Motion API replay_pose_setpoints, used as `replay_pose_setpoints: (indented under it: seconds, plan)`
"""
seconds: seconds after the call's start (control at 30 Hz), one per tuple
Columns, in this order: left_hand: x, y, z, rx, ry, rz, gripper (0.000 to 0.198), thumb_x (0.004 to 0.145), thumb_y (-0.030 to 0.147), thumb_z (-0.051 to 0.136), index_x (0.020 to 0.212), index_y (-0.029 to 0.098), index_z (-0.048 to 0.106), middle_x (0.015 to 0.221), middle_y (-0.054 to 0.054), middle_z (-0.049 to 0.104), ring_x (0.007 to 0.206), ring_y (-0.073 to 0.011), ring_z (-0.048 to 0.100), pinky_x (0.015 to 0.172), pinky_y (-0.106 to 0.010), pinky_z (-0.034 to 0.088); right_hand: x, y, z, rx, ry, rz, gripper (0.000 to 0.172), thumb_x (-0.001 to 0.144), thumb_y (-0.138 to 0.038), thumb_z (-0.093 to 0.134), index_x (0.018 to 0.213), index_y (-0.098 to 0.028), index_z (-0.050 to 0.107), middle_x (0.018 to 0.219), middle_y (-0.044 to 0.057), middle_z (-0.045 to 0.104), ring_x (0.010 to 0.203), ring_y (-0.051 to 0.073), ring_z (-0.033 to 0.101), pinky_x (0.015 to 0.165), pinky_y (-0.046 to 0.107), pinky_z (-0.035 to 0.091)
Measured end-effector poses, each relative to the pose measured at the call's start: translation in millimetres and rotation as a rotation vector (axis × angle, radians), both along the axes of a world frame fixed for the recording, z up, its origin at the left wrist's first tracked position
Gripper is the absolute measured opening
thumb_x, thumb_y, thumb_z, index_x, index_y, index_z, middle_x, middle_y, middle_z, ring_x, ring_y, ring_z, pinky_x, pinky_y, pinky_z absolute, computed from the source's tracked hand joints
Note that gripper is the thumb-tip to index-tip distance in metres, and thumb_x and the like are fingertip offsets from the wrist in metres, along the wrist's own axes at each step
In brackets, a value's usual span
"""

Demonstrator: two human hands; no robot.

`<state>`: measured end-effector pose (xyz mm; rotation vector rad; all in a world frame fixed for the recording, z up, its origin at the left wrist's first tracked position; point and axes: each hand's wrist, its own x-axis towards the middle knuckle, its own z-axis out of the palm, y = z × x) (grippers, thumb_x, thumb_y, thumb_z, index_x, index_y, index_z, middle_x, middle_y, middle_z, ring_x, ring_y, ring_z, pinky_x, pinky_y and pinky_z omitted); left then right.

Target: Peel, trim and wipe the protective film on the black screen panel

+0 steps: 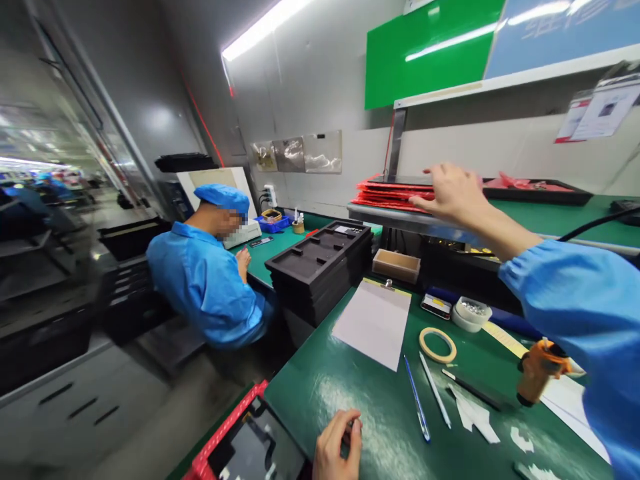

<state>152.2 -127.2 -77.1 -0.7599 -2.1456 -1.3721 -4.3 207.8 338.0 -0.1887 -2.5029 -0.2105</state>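
Beyond the clipboard bearing a white sheet, on the raised green-topped metal shelf, lies a stack of flat red plastic pouches. Bare right hand is at this stack, thumb and fingers spread; grip cannot be confirmed. Nearer than the clipboard, bare left hand is loosely curled; any contents are hidden. Judged risk: uneven pulling could slide pouches off the shelf. Right of the clipboard, the loose blue sleeve could knock the orange-and-black tool.
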Motion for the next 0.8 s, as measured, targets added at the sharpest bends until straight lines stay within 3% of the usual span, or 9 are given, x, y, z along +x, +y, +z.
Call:
replay_pose_setpoints:
  seconds: [0.1,0.23,0.33,0.43,0.5,0.57,0.63,0.8]
  plan:
    - [-3,-4,9.1,-0.024,-0.013,-0.045,0.052,0.126,0.043,0.038,0.102,0.024,0.081,0.08,-0.008,0.084,0.067,-0.022,0.084,0.062,-0.03,0.071,41,-34,-39.7,0.062,0.099,0.214,0.067,0.109,-0.054,0.064,0.159,-0.01,0.061,0.152,0.029,0.066,0.142,0.047,0.062,0.123,0.065,0.044]
    - [-1,-5,10.9,-0.074,-0.097,-0.064,0.038,0.12,0.029,0.05,0.105,0.022,0.083,0.087,-0.008,0.086,0.076,-0.0221,0.085,0.075,-0.034,0.074,126,-92,-137.7,0.178,0.1,0.578,0.048,0.115,-0.046,0.06,0.16,-0.028,0.065,0.16,0.018,0.071,0.141,0.043,0.069,0.128,0.068,0.043]
    - [-2,-6,5.8,-0.114,-0.166,-0.071,0.018,0.114,0.026,0.066,0.112,0.019,0.082,0.093,-0.005,0.087,0.082,-0.02,0.085,0.082,-0.035,0.074,194,-122,-225.0,0.185,0.032,0.725,0.066,0.114,-0.031,0.057,0.179,-0.039,0.05,0.166,0.013,0.07,0.136,0.038,0.076,0.118,0.062,0.052]
    - [-2,-7,4.2,-0.152,-0.218,-0.055,0.016,0.112,0.022,0.067,0.115,0.02,0.083,0.097,-0.007,0.088,0.086,-0.02,0.087,0.086,-0.035,0.074,241,-133,-305.7,0.061,-0.054,0.83,0.072,0.112,-0.033,0.053,0.183,-0.036,0.044,0.14,0.015,0.084,0.111,0.038,0.085,0.096,0.061,0.061]
    - [-1,-7,6.0,-0.177,-0.242,-0.041,0.019,0.112,0.021,0.064,0.115,0.021,0.083,0.098,-0.008,0.089,0.087,-0.0205,0.088,0.087,-0.034,0.074,262,-135,-348.2,-0.028,-0.084,0.823,0.078,0.115,-0.037,0.048,0.19,-0.033,0.031,0.129,0.016,0.087,0.096,0.038,0.086,0.082,0.059,0.063]
    - [3,-6,8.3,-0.204,-0.263,-0.038,0.021,0.114,0.023,0.062,0.117,0.023,0.083,0.1,-0.008,0.089,0.091,-0.0206,0.089,0.09,-0.035,0.074,280,-135,-378.3,-0.081,-0.137,0.81,0.082,0.116,-0.039,0.045,0.194,-0.027,0.019,0.129,0.02,0.086,0.095,0.041,0.087,0.076,0.061,0.066]
    - [5,-4,9.5,-0.232,-0.284,-0.038,0.022,0.115,0.024,0.06,0.116,0.023,0.082,0.102,-0.008,0.09,0.099,-0.022,0.09,0.097,-0.038,0.073,299,-131,-396.5,-0.119,-0.184,0.784,0.085,0.115,-0.038,0.044,0.194,-0.024,0.016,0.14,0.025,0.083,0.103,0.045,0.087,0.077,0.066,0.069]
    - [7,-4,8.5,-0.277,-0.313,-0.012,0.018,0.113,0.023,0.064,0.11,0.024,0.082,0.102,-0.007,0.088,0.106,-0.0238,0.088,0.104,-0.04,0.07,334,-127,-410.4,-0.189,-0.219,0.71,0.085,0.114,-0.037,0.049,0.194,-0.023,0.021,0.163,0.02,0.071,0.119,0.044,0.087,0.084,0.065,0.073]
